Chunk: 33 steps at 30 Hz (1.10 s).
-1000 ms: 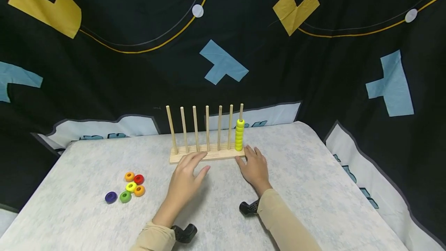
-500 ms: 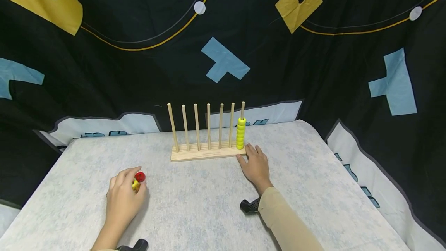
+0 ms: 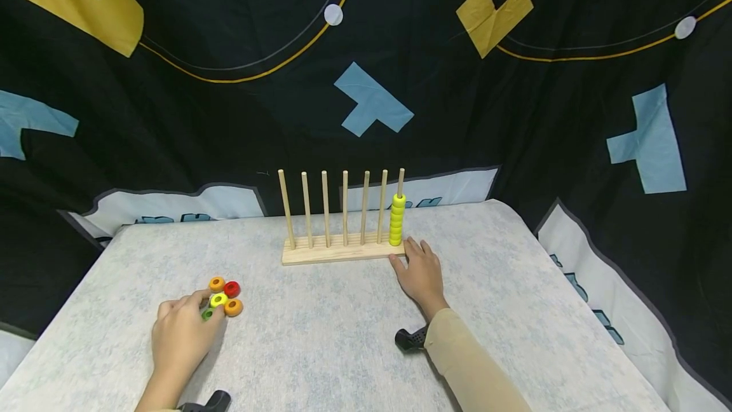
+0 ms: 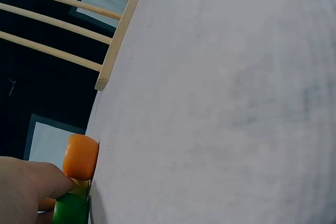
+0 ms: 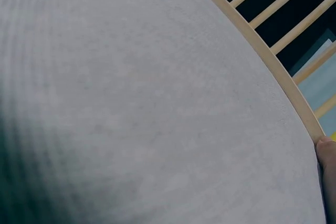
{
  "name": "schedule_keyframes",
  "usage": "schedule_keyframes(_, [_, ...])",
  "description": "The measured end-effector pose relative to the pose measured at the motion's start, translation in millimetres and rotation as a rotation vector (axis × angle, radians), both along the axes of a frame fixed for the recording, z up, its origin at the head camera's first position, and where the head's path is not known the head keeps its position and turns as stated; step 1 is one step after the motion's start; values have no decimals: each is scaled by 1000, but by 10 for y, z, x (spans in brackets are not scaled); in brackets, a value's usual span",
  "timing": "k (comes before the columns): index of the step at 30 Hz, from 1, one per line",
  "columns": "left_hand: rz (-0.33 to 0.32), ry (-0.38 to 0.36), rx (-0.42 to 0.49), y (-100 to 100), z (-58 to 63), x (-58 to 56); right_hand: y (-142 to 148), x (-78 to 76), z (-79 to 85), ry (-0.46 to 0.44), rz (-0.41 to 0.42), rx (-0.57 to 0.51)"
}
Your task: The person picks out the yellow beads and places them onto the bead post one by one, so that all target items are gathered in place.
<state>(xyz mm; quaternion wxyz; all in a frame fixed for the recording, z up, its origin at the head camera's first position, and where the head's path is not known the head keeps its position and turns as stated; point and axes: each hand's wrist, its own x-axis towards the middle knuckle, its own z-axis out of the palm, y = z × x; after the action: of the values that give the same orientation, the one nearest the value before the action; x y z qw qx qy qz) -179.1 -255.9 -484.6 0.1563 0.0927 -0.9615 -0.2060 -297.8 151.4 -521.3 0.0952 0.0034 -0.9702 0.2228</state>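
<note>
My left hand [image 3: 182, 334] is at the loose wooden beads on the left, thumb and index finger pinching the yellow bead [image 3: 219, 299]. Around it lie an orange bead [image 3: 216, 283], a red bead [image 3: 231, 289], another orange bead [image 3: 232, 307] and a partly covered green bead [image 3: 208, 314]. In the left wrist view the thumb tip meets the yellow bead beside the green one [image 4: 71, 208]. My right hand [image 3: 421, 277] rests at the right end of the wooden peg rack's base [image 3: 343, 253], thumb at its front edge, fingers extended beside its end.
The rack carries several upright pegs in a row; the rightmost bears a stack of yellow beads [image 3: 396, 221], the others are bare. A pale table cover [image 3: 320, 336] lies underneath. Behind the table hangs a black cloth [image 3: 240, 126] with blue and yellow shapes.
My left hand has gone from in front of the rack leftward to the beads, then slightly down and left. The purple bead is now hidden. My right hand stays at the rack's end.
</note>
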Motion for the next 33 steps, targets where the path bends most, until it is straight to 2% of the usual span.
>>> schedule_keyframes(5, [-5,3,-16,19,5,-2,2,0,-3,-5,-2,4])
schedule_keyframes(14, [-11,-53,-10,32,23,-43,0,-4,-12,0,-7,-1])
schedule_keyframes(20, [-29,-6,-19,32,14,-53,3,-3,-10,4,-3,-14])
schedule_keyframes(25, [-49,74,-18,64,27,-47,5,1,-3,1,2,-8])
schedule_keyframes(29, [-85,128,-1,118,76,-53,6,4,1,3,2,-1])
schedule_keyframes(33, [-130,151,37,208,152,-74,4,5,3,-2,1,-2])
